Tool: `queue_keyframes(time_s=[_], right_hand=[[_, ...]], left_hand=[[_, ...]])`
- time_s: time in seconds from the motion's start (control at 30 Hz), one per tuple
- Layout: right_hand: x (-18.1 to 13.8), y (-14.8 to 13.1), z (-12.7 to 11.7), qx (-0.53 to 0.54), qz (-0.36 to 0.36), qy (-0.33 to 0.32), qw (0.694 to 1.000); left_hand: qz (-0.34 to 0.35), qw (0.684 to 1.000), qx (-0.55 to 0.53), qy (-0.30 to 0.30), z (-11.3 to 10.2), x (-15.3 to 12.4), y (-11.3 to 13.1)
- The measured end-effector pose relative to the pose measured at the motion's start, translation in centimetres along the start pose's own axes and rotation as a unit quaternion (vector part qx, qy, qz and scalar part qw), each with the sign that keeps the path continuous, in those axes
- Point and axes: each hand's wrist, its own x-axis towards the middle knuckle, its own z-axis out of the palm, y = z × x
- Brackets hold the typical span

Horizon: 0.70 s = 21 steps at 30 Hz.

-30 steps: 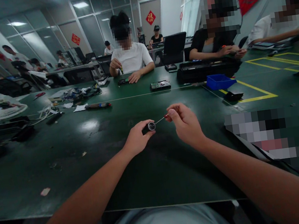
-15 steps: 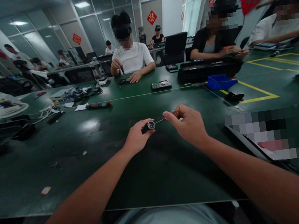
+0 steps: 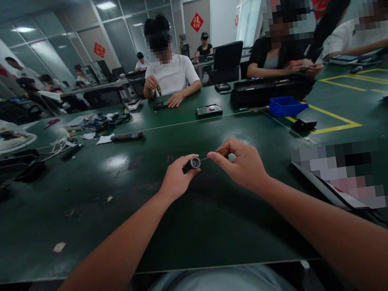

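My left hand [image 3: 177, 178] is closed around a small round black part with a silvery face [image 3: 195, 163], held just above the green table [image 3: 124, 212]. My right hand [image 3: 244, 165] pinches a thin screwdriver with a reddish handle [image 3: 221, 152]. Its metal tip points left and meets the face of the round part. The two hands are close together in the middle of the table.
A blue bin [image 3: 285, 106], a black case [image 3: 268, 90] and a small black piece [image 3: 304, 125] lie at the right beyond yellow floor-style markings. A circuit board [image 3: 208, 110] and a pen-like tool [image 3: 127, 136] lie further back. Other people sit across the table.
My right hand has slid left, closer to my left hand, so less of the screwdriver shaft shows between them. My left hand has stayed in place.
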Motion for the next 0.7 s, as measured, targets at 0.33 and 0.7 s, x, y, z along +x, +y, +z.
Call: queue_keyframes(time_s=[0.33,0.7], right_hand=[[0.08,-0.37,-0.28,0.013,-0.024,-0.041,0.999],[-0.09,-0.27,-0.05,0.034,-0.072,-0.084,0.993]], left_hand=[[-0.006,1.000,0.000,0.003,-0.09,0.05,0.18],[-0.011,1.000,-0.002,0.001,0.10,0.15,0.07]])
